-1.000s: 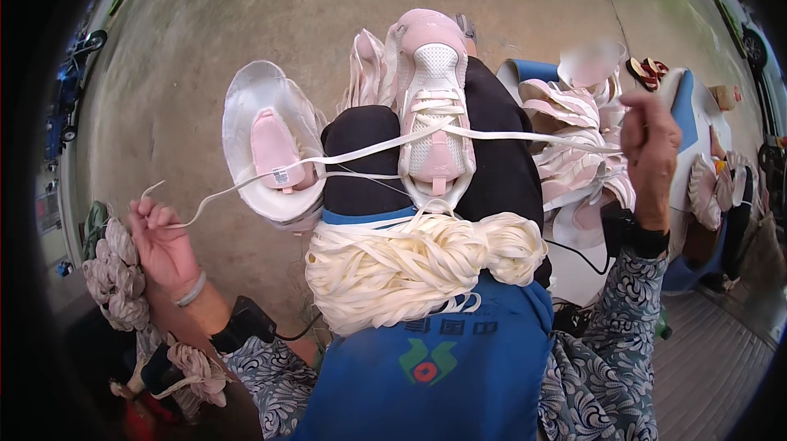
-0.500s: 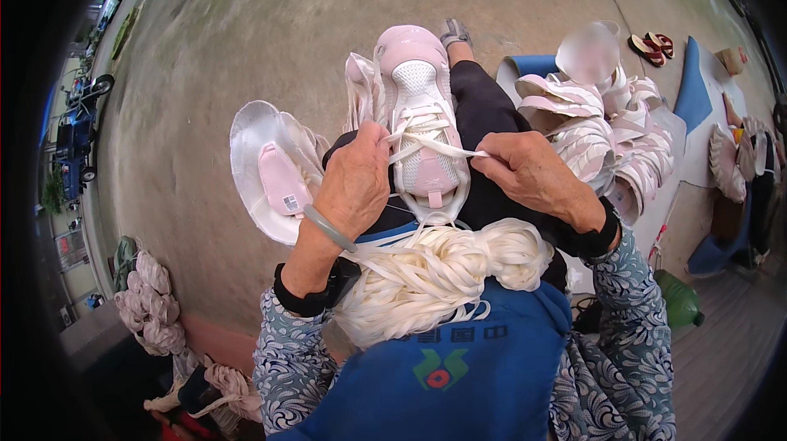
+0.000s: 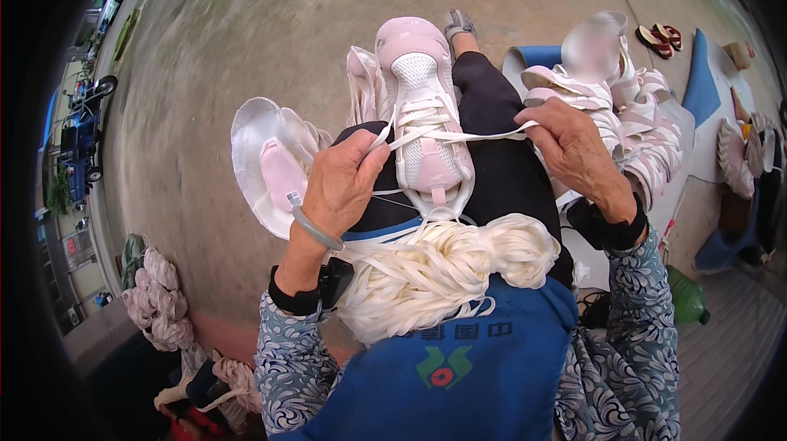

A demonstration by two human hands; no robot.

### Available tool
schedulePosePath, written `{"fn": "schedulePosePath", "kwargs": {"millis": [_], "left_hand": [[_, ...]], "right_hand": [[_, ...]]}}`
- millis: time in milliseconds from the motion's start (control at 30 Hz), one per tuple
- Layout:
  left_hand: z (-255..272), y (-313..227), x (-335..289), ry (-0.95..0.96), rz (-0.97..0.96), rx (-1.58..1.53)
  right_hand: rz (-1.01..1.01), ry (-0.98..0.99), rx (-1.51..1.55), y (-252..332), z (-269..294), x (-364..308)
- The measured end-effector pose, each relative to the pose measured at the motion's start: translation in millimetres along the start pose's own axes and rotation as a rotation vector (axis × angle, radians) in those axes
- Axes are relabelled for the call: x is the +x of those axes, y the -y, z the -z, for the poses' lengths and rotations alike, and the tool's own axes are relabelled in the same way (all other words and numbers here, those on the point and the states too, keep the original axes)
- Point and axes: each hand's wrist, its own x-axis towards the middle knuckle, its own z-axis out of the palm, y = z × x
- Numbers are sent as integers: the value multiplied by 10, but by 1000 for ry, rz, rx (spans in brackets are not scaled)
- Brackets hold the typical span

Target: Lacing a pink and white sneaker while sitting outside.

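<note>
A pink and white shoe upper [image 3: 416,60] lies on my lap with its toe pointing away from me. White lace runs across its eyelets. My left hand [image 3: 340,183] is closed, pinching one end of the shoelace [image 3: 484,137] at the shoe's left side. Out to the right, above my dark trouser leg, my right hand [image 3: 578,146] pinches the other end. The lace is stretched nearly straight across the tongue between the two hands. Below the shoe, a thick bundle of cream laces [image 3: 434,269] rests on my blue apron [image 3: 459,392].
Stacked pink and white shoe uppers [image 3: 283,166] stand left of my lap, and a larger pile [image 3: 643,129] sits at the right. Red-strapped sandals [image 3: 658,39] lie beyond it. A green bottle [image 3: 687,297] is near my right elbow. More uppers [image 3: 156,302] are bundled at the lower left.
My right hand has moved outward to the right, drawing a longer stretch of lace. My left hand has shifted slightly left and down, and the lace across the tongue is straighter.
</note>
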Motion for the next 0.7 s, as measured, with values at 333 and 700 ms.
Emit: {"fn": "schedulePosePath", "kwargs": {"millis": [333, 700], "left_hand": [[-44, -56, -46, -28, 33, 13], [1, 53, -88, -69, -1, 5]], "right_hand": [[261, -60, -167, 472, -409, 305], [325, 72, -361, 465, -526, 299]]}}
